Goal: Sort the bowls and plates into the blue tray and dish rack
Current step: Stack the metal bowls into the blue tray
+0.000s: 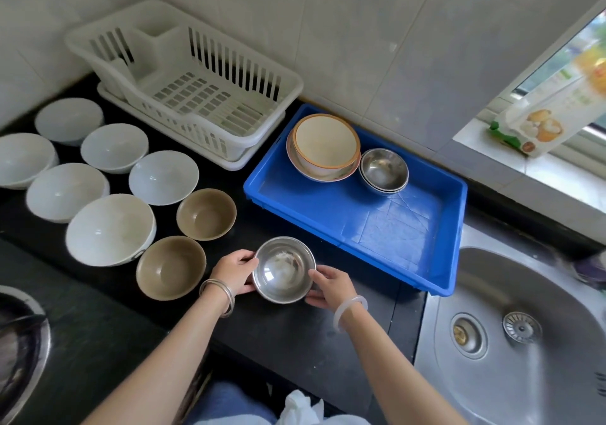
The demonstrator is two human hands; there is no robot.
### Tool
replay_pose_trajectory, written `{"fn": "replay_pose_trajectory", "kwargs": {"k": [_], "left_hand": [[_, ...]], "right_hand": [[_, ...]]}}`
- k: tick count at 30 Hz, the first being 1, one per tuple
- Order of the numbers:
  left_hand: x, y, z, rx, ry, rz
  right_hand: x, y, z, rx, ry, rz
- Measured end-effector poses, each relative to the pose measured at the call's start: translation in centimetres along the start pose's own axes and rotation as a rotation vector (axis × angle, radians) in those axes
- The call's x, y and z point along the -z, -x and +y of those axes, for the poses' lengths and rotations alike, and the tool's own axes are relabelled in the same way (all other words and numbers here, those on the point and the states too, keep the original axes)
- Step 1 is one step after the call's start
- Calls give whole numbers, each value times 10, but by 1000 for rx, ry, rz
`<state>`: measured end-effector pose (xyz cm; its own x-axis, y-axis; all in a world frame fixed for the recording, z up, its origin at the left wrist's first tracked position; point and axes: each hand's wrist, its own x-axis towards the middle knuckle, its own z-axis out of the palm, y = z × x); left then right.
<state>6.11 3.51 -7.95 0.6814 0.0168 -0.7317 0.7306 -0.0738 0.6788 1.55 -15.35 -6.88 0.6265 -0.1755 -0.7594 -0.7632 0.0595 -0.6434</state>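
Note:
A small steel bowl (284,268) is held over the black counter between both hands: my left hand (235,272) grips its left rim, my right hand (329,285) its right side. The blue tray (393,234) lies just beyond it to the right and holds a cream bowl (324,142) stacked in another bowl, plus nested steel bowls (383,170). The white dish rack (196,96) stands empty at the back. On the counter to the left sit several white bowls (110,227) and two brown bowls (206,213) (170,267).
A steel sink (524,342) with a drain fills the right foreground. A stove pan edge (19,352) shows at the lower left. A food packet (551,113) leans on the window sill. Tiled wall runs behind rack and tray.

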Motion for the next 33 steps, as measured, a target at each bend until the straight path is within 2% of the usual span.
{"fn": "replay_pose_trajectory", "kwargs": {"k": [3, 9, 16, 20, 29, 33], "left_hand": [[-1, -2, 9, -25, -21, -32], [-15, -3, 53, -184, -71, -131], [-68, -5, 113, -267, -152, -263], [-109, -11, 143, -253, -149, -337], [-193, -43, 190, -324, -109, -266], [-215, -64, 198, -381, -298, -143]], "right_hand": [[1, 0, -1, 35, -8, 30], [17, 2, -22, 161, -56, 164], [65, 11, -60, 250, -151, 269], [97, 4, -85, 281, -196, 340], [161, -56, -139, 305, -179, 408], [174, -86, -159, 300, -98, 436]]}}
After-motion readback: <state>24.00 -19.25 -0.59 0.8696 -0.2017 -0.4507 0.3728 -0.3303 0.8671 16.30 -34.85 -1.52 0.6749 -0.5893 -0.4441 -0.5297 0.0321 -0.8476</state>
